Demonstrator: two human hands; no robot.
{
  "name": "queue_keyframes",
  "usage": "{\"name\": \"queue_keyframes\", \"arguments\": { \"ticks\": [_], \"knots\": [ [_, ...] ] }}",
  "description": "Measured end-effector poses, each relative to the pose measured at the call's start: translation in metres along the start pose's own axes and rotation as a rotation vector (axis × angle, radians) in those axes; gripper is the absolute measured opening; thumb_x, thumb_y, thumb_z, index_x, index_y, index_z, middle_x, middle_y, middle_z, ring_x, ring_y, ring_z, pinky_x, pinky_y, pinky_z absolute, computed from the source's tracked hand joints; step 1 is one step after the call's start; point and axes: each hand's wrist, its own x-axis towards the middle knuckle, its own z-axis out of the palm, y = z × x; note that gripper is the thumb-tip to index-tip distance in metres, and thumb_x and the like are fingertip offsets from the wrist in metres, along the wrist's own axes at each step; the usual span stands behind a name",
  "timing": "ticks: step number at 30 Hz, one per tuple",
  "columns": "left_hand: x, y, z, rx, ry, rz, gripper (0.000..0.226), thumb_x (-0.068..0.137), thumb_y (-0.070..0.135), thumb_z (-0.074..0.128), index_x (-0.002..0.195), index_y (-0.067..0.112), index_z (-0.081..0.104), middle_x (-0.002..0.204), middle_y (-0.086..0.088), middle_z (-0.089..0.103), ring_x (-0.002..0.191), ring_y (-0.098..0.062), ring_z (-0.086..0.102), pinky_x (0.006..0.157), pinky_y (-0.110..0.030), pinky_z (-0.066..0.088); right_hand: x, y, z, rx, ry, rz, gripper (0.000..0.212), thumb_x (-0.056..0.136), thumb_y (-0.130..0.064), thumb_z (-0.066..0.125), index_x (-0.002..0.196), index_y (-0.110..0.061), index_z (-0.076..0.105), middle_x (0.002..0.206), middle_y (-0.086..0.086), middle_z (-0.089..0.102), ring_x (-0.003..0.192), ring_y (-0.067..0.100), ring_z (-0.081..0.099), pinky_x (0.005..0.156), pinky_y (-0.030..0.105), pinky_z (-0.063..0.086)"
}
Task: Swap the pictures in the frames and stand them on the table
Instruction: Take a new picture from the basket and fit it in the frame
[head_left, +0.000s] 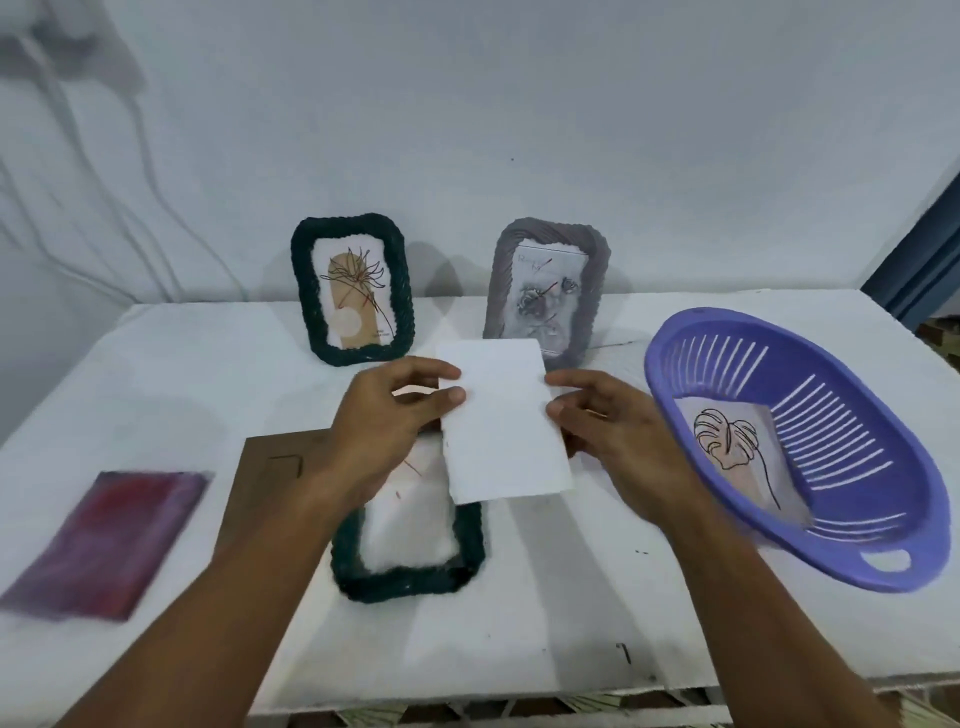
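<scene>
Head view: two frames with thick, braided rope-like borders stand upright at the centre of the picture against a pale wall, a dark green frame (352, 288) on the left holding a tan card with a line-drawn flower, and a grey frame (546, 291) on the right holding a greyish print. A third green frame (410, 540) lies flat below centre, its rounded rectangle showing a white inside. Just left of it lies a brown backing board (265, 483), flat and stiff-looking. A blurred red and purple picture (111, 543) lies at lower left. At right sits an oval purple plastic basket (852, 499) with slotted walls and a handle hole; a leaf picture (737, 452) lies inside it.

All this rests on a table (519, 639) covered in white cloth, slightly marked. Pale cables hang on the wall at upper left.

Both hands hold a white sheet (501, 421), rectangular, above the flat frame. The left hand (387, 421) pinches its left edge between thumb and fingers. The right hand (618, 431) touches the right edge with curled fingertips.
</scene>
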Motion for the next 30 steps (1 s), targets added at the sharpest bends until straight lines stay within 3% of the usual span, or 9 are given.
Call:
{"name": "queue_keyframes", "arguments": {
  "ticks": [3,7,10,14,19,22,30],
  "knots": [
    [-0.021,-0.020,-0.031,0.084,0.053,-0.084,0.016,0.079,0.008,0.072,0.093,0.016,0.073,0.081,0.007,0.071,0.075,-0.006,0.069,0.061,-0.010,0.050,-0.007,0.028,0.030,-0.078,-0.062,0.059,0.021,0.085,-0.005,0.067,0.102,-0.017,0.068,0.078,0.007,0.065,0.067,0.021,0.056,0.062,0.032,0.047],
    [-0.038,-0.051,-0.067,0.286,0.147,-0.088,0.016,0.076,0.017,0.078,0.089,0.027,0.075,0.087,0.011,0.072,0.085,-0.005,0.068,0.069,-0.017,0.053,-0.023,0.064,0.062,-0.406,-0.076,0.073,0.020,0.085,-0.020,0.070,0.103,-0.030,0.067,0.086,-0.006,0.067,0.070,0.004,0.058,0.067,0.012,0.045],
    [-0.041,-0.063,-0.075,0.404,0.175,-0.088,0.014,0.077,0.012,0.076,0.091,0.016,0.074,0.080,0.014,0.068,0.072,0.003,0.065,0.057,-0.005,0.044,-0.025,0.073,0.074,-0.546,-0.078,0.059,0.023,0.087,-0.022,0.068,0.108,-0.029,0.066,0.087,-0.013,0.066,0.076,-0.006,0.058,0.069,0.005,0.043],
    [-0.039,-0.069,-0.078,0.532,0.172,-0.058,0.018,0.079,0.017,0.075,0.097,0.018,0.074,0.079,0.022,0.064,0.072,0.008,0.063,0.068,-0.005,0.048,-0.022,0.074,0.082,-0.699,-0.082,-0.013,0.022,0.089,-0.022,0.064,0.111,-0.024,0.066,0.084,-0.017,0.064,0.074,-0.012,0.055,0.068,0.002,0.040],
    [-0.037,-0.068,-0.078,0.654,0.136,0.016,0.022,0.082,0.017,0.073,0.104,0.015,0.072,0.086,0.008,0.067,0.061,0.011,0.057,0.060,0.004,0.037,-0.017,0.071,0.088,-0.827,-0.092,-0.033,0.023,0.091,-0.026,0.060,0.113,-0.022,0.064,0.082,-0.012,0.065,0.072,0.000,0.057,0.068,0.008,0.041],
    [-0.034,-0.068,-0.077,0.712,0.116,0.059,0.025,0.083,0.017,0.072,0.108,0.012,0.071,0.099,-0.001,0.071,0.069,0.005,0.054,0.063,0.007,0.034,-0.014,0.070,0.091,-0.877,-0.097,-0.037,0.023,0.092,-0.027,0.058,0.114,-0.022,0.064,0.080,-0.011,0.063,0.076,0.003,0.057,0.073,0.016,0.045],
    [-0.022,-0.076,-0.074,0.817,0.094,0.068,0.028,0.085,0.022,0.069,0.112,0.011,0.069,0.101,-0.004,0.070,0.078,-0.005,0.055,0.064,0.006,0.033,-0.001,0.067,0.094,-0.990,-0.138,-0.075,0.026,0.092,-0.030,0.056,0.116,-0.021,0.062,0.074,-0.010,0.056,0.073,0.007,0.052,0.073,0.024,0.046]
  ]
}}
